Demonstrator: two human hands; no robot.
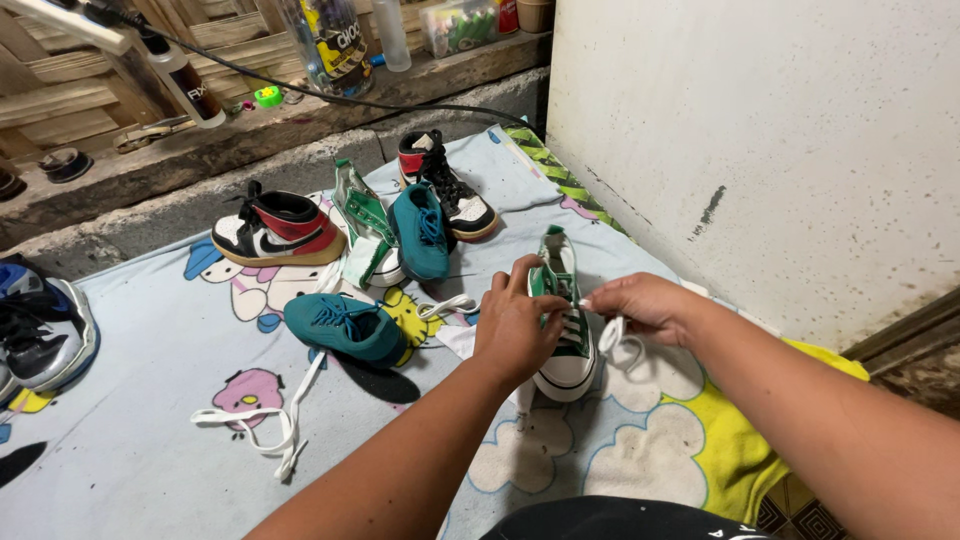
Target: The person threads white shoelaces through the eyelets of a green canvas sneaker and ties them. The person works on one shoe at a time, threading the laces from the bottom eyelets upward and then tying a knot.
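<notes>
On a patterned cloth (150, 440) spread over the floor, in the head view, a green sneaker (563, 320) with a white toe is standing upright near the white wall (760, 140), its toe pointing toward the person. The left hand (515, 325) is resting over the sneaker's left side, its grip closing with the fingertips (527, 268) pinching near the top of the tongue. The right hand (645, 305) is sitting just to the right of the sneaker, its grip pinching a white shoelace (615, 340) that is looping down onto the cloth beside the shoe.

Left of the hands, a teal shoe (345, 325) is lying on the cloth, and a loose white lace (265, 425) is trailing in front of it. Farther back, a second green sneaker (365, 225) and another teal shoe (422, 230) are leaning together, with a red, black and white high-top (278, 230) to their left and a matching one (445, 185) behind them. A grey and blue shoe (40, 325) is sitting at the left edge. Bottles (335, 40) are standing on a rough ledge (250, 135) beyond the cloth, and a black cable (350, 98) is running across it.
</notes>
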